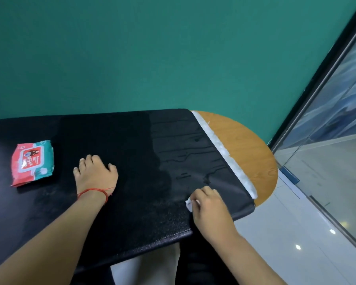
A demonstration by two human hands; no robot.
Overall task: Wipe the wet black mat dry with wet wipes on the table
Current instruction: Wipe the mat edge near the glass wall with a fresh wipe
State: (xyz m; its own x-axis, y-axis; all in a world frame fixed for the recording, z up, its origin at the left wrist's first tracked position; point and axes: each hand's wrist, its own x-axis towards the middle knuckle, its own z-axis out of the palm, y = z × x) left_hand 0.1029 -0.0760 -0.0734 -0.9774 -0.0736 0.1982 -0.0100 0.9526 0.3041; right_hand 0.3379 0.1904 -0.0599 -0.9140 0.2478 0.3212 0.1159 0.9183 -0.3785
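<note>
A black mat covers most of the table. Its right part glistens with water streaks. My right hand grips a crumpled white wipe and presses it on the mat near the front right corner. My left hand rests flat on the mat's middle with fingers spread, a red thread round its wrist. A red and teal pack of wet wipes lies on the mat at the left.
The round wooden table shows beyond the mat's right edge, with a white strip along that edge. A green wall stands behind. A glass partition and a pale tiled floor lie to the right.
</note>
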